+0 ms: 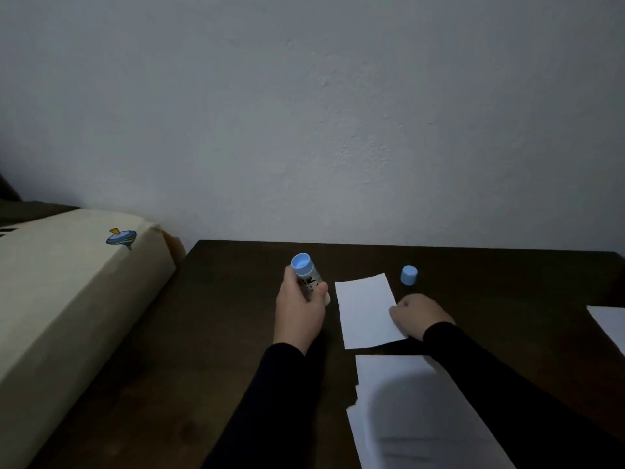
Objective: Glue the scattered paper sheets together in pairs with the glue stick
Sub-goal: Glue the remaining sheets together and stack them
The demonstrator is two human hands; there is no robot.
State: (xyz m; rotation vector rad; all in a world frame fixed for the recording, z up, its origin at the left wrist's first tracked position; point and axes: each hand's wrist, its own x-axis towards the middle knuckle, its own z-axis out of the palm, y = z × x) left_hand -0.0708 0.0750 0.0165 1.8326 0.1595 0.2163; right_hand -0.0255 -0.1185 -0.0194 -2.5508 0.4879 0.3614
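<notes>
My left hand (299,311) is shut on the glue stick (306,270), a blue and white tube held tilted with its blue end up, just left of a small white paper sheet (367,311). My right hand (419,316) rests with curled fingers on that sheet's right edge, pressing it to the dark table (209,333). The stick's blue cap (409,275) stands on the table beyond my right hand. More white sheets (416,411) lie overlapping near the front, partly under my right sleeve. Another sheet (610,324) pokes in at the right edge.
A long cream-coloured box (67,299) with a spinning-top picture lies along the table's left side. A pale wall (338,113) rises right behind the table's far edge.
</notes>
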